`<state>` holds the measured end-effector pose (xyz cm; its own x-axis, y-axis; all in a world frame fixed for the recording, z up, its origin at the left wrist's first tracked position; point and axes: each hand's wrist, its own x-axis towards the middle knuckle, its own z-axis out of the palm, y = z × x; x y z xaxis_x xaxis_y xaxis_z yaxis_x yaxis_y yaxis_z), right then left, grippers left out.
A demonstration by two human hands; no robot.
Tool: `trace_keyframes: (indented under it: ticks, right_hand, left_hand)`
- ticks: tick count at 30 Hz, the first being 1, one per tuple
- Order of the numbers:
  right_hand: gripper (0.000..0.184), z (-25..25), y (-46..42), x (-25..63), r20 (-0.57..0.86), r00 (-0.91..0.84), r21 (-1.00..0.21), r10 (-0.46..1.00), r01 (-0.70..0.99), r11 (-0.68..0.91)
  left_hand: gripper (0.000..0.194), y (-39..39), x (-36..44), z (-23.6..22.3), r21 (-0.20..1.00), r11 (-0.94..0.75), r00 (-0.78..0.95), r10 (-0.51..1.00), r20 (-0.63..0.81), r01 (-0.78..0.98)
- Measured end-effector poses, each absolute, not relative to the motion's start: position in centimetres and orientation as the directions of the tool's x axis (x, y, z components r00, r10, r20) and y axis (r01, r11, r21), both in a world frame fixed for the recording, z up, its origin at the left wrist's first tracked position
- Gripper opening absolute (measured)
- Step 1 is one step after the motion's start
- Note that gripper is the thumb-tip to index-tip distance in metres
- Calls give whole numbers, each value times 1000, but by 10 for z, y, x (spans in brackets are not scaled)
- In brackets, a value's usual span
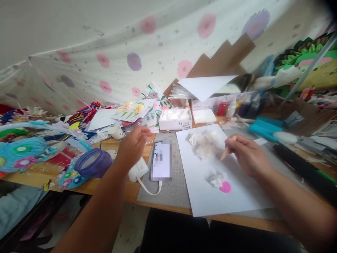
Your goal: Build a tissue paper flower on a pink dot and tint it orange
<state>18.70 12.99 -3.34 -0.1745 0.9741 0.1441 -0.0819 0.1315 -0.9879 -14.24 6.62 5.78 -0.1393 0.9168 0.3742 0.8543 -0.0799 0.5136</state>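
Observation:
My right hand (247, 154) is closed around a thin wooden stick (226, 149), its tip resting on a white sheet (210, 196). A crumpled white tuft (204, 143) lies on the sheet just left of the stick. Lower down sit a smaller white tuft (216, 178) and a pink disc (225, 187). My left hand (133, 144) hovers over the table's left part, above a white charger block (138, 169), with its fingers curled loosely; I see nothing in them. A phone (161, 161) lies on a grey cutting mat (168, 189) between the hands.
A purple cup (92, 163) lies at the left beside colourful paper flowers (23, 151). A white box (175, 119), painted flower cards (134, 109), small bottles (231, 107) and a teal tool (264, 127) crowd the back. A flowered cloth (126, 59) hangs behind.

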Motion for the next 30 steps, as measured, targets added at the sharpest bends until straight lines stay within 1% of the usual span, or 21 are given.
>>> trace_keyframes:
  ticks: [3,5,8,9,15,17,19,21,23,25,27,28,30]
  right_hand:
    - [22,-35,130,187,146,-154,-988,977,-82,135]
    - [23,-35,129,187,147,-147,-988,978,-74,137]
    - [25,-33,128,188,143,-154,-989,978,-52,137]
    - [25,-32,127,188,140,-163,-990,977,-42,135]
    - [25,-33,127,189,127,-218,-992,968,-4,129]
    - [22,-31,122,188,165,-254,-985,953,-3,170]
    - [19,-24,113,184,214,-338,-972,917,15,232]
    - [21,-9,103,175,239,-470,-954,850,51,296]
    - [18,9,96,161,213,-644,-925,735,110,364]
    - [18,26,97,141,111,-787,-861,607,229,454]
    - [22,35,105,117,74,-862,-753,502,282,595]
    - [23,37,110,105,66,-874,-719,482,293,630]
    - [22,33,121,83,54,-887,-690,459,299,659]
  left_hand:
    - [19,93,-136,77,338,-85,-65,910,409,937]
    - [22,115,-130,84,244,-88,-21,911,412,966]
    - [27,153,-121,85,83,-112,76,932,354,990]
    - [27,166,-119,83,59,-128,102,939,328,990]
    - [34,225,-107,63,-10,-205,201,952,229,979]
    - [34,234,-104,57,-23,-221,221,955,198,975]
    - [34,241,-101,54,-33,-231,233,959,161,972]
    - [33,247,-100,52,-40,-241,244,962,121,970]
    - [33,252,-99,51,-48,-252,255,963,86,967]
    - [31,257,-97,51,-57,-261,264,963,58,964]
    - [29,262,-95,51,-68,-269,272,962,37,961]
    - [28,264,-94,51,-72,-273,276,961,28,959]
    - [27,266,-91,51,-77,-284,286,958,17,956]
